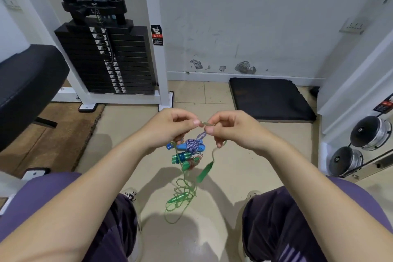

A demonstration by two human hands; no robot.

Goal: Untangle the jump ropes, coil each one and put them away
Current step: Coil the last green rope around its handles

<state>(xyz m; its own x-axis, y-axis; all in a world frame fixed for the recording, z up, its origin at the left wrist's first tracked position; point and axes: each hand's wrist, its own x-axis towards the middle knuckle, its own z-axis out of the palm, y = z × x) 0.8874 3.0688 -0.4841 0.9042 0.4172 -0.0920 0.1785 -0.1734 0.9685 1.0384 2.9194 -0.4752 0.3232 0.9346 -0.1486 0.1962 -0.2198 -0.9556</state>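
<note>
Green rope [203,123] is pinched at frame centre between left hand [170,127] and right hand [231,130]; tangled bundle [189,151] is hung just below, loops trailed to the floor [234,166]. If pulled hard, the knot could be tightened

The green rope [184,187] is showing as thin translucent plastic cord, its handles [204,172] glossy plastic. The purple-and-white rope [194,145] is looking like braided cloth, matt. The floor [234,168] tiles are gleaming smooth and beige; the mat [270,98] by the wall is looking matt black, rubbery. The weight stack [106,59] is reading as dull black metal
</note>
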